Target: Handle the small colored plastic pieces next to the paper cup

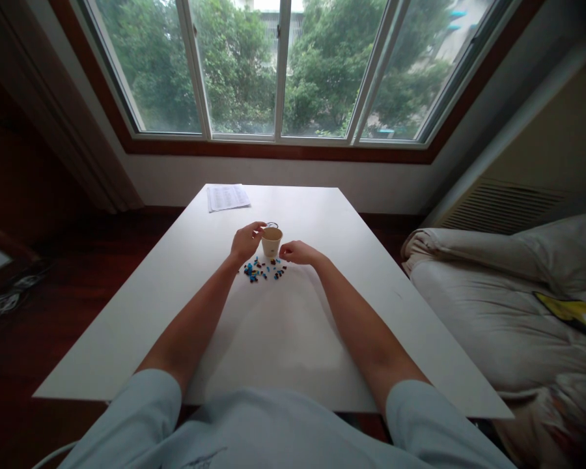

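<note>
A pale paper cup (272, 244) stands upright on the white table (273, 332), open end up. My left hand (247, 241) is at the cup's left side, its curled fingertips against the rim. Behind the rim shows a thin dark ring-shaped edge (272, 225) of something I cannot identify. Just right of the cup, low over the tabletop, my right hand (300, 253) has its fingers pinched together; whatever is between them is too small to make out. Several small blue and dark brown pieces (252, 272), like capsules or beads, lie scattered in front of the cup.
Printed paper sheets (228, 197) lie at the table's far left corner. A window (279, 78) is beyond the table. To the right is a bed or couch with beige covers (459, 306). Cables (10, 299) lie on the dark red floor at left.
</note>
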The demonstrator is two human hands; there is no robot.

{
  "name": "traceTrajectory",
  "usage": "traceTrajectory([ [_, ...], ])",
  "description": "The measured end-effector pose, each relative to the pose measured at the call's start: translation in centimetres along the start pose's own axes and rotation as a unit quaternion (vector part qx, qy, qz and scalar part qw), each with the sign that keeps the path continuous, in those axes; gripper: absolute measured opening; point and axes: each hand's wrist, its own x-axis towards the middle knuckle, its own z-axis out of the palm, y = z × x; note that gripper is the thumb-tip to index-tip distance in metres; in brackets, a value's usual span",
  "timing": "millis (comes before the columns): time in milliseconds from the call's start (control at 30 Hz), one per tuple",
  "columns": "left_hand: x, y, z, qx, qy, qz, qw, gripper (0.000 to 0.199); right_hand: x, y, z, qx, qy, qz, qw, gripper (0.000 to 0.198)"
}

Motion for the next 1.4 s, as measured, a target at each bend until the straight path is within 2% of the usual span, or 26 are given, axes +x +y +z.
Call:
traceTrajectory([
  [67, 0.1, -0.3, -0.2, 0.015, 0.007, 0.009, 1.000, 0.032, 0.1, -0.6, 0.3, -0.031, 0.031, -0.023, 0.999, 0.021],
  [200, 0.4, -1.2, -0.8, 0.072, -0.013, 0.001, 0.997, 0.025, 0.1, -2.3, 1.4, -0.031, 0.026, -0.069, 0.997, 0.020],
  [433, 0.3, -3.7, -1.1, 0.163, -0.136, -0.022, 0.977, 0.025, 0.7, -4.4, 4.4, -0.039, 0.042, -0.107, 0.993, 0.022],
  [567, 0.0, -4.8, -0.6, 0.158, -0.225, 0.001, 0.961, 0.022, 0.9, -4.5, 5.4, -0.084, 0.051, -0.092, 0.991, 0.025],
  [667, -0.3, -5.2, -0.1, 0.143, -0.265, 0.020, 0.953, 0.024, 0.9, -4.5, 5.4, -0.107, 0.037, -0.087, 0.990, 0.023],
  [1067, -0.7, -5.5, 0.5, 0.137, -0.289, 0.042, 0.947, 0.027, 0.8, -4.4, 5.1, -0.127, 0.034, -0.082, 0.988, 0.022],
  [1400, -0.5, -6.1, -0.4, 0.140, -0.305, 0.017, 0.942, 0.032, 1.0, -4.6, 6.1, -0.136, 0.055, -0.072, 0.987, 0.027],
])
